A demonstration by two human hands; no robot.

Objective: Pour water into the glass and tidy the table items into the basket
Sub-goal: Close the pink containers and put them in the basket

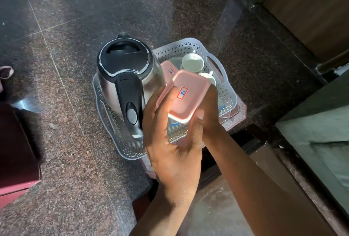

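Pink box [186, 95] between both hands, above basket [228, 92]

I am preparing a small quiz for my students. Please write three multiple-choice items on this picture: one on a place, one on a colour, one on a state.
1. Where does the kettle stand?
A. in the basket
B. on the floor
C. on a stove

2. What colour is the lid of the box being held?
A. green
B. pink
C. black

3. How is that box held?
A. by no hand
B. by one hand only
C. between the left hand and the right hand

Answers: 1 A, the basket's wall surrounds its base; 2 B, the lid with the labelled sticker is pink; 3 C, fingers of both hands touch it.
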